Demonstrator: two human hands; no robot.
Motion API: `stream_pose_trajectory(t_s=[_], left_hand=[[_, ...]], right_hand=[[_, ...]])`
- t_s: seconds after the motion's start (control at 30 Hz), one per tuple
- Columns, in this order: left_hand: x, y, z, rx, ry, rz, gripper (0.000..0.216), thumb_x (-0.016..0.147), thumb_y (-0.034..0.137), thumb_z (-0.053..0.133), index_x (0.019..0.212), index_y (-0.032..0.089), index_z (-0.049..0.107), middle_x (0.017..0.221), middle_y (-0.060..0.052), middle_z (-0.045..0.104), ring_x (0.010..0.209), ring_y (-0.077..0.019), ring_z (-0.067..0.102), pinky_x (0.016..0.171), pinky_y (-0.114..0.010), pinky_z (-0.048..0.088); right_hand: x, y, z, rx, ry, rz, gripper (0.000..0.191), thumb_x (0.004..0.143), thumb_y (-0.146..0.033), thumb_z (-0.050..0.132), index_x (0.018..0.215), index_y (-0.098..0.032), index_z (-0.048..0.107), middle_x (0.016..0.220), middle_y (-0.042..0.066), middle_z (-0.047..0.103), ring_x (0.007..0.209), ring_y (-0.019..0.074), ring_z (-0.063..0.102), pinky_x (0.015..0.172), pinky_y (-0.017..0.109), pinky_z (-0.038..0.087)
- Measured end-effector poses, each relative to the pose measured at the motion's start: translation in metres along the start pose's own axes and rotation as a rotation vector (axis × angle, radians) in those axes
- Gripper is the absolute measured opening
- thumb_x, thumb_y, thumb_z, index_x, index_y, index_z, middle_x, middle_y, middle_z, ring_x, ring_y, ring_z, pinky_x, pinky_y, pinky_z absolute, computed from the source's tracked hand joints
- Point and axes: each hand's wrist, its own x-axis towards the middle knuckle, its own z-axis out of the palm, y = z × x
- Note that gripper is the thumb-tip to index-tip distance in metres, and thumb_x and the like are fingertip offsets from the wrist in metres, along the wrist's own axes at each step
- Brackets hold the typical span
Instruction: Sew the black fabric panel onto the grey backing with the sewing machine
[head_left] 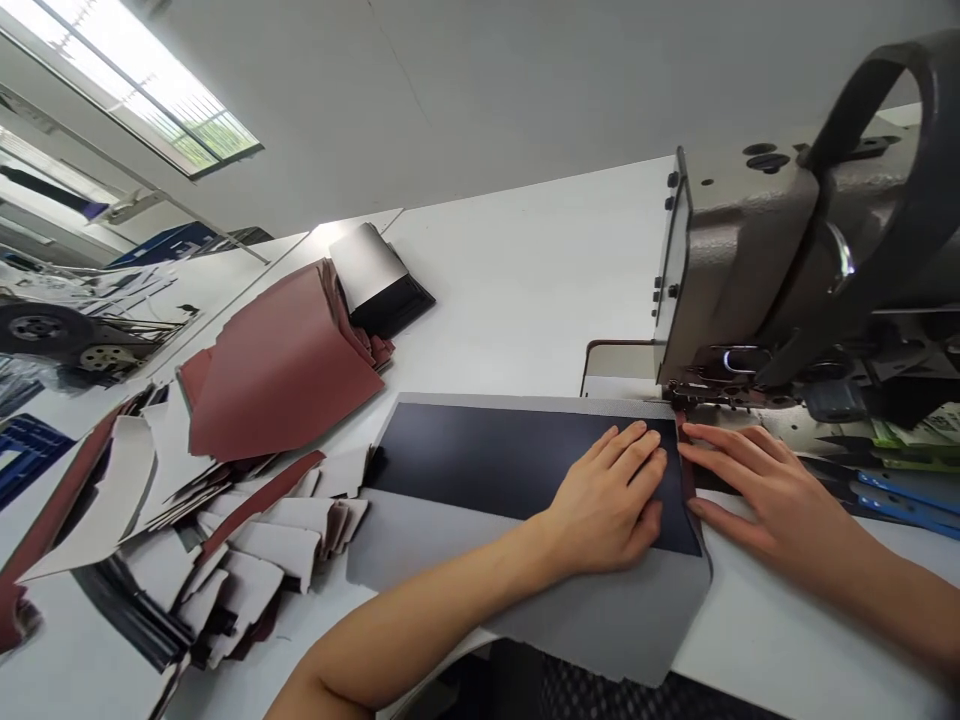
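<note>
Head view, machine [739, 250] near right hand [761, 485], red sheets [277, 365]

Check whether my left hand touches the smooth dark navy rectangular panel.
Touching: the head view shows your left hand palm down on the navy panel.

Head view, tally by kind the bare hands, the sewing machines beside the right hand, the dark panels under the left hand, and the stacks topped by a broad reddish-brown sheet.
Bare hands: 2, left hand and right hand
Sewing machine: 1
Dark navy panel: 1
Reddish-brown-topped stack: 1
Total: 5
</note>
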Motion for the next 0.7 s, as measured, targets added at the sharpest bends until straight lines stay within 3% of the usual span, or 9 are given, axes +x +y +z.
stream_pose_trajectory(t_s=[0.23, 0.43, 0.7], left_hand=[[0.0003, -0.0010, -0.0033, 0.022, 0.034, 0.033, 0.048, 0.097, 0.028, 0.043, 0.137, 0.004, 0.053, 0.149, -0.017, 0.052, 0.144, -0.0320, 0.043, 0.118, -0.048, 0.041], [0.0072, 0.0009, -0.0018, 0.073, 0.094, 0.016, 0.038, 0.098, 0.026, 0.044, 0.126, 0.007, 0.060, 0.140, -0.016, 0.060, 0.135, -0.0300, 0.053, 0.113, -0.043, 0.047], [0.0065, -0.0026, 0.0012, 0.036, 0.110, 0.020, 0.036, 0.099, 0.030, 0.043, 0.125, 0.011, 0.059, 0.141, -0.014, 0.059, 0.138, -0.0295, 0.050, 0.117, -0.048, 0.042]], right_hand=[[-0.0014, 0.0002, 0.0014, 0.016, 0.011, -0.001, 0.039, 0.096, -0.043, 0.057, 0.132, -0.027, 0.060, 0.144, 0.007, 0.054, 0.122, 0.0279, 0.054, 0.106, 0.049, 0.043], [0.0042, -0.0005, -0.0026, 0.000, 0.030, -0.054, 0.034, 0.096, -0.038, 0.056, 0.127, -0.024, 0.061, 0.145, 0.007, 0.055, 0.111, 0.0267, 0.059, 0.099, 0.047, 0.047], [0.0051, 0.0011, -0.0037, -0.045, 0.019, -0.083, 0.033, 0.097, -0.039, 0.055, 0.126, -0.023, 0.061, 0.145, 0.007, 0.054, 0.110, 0.0281, 0.058, 0.099, 0.049, 0.046]])
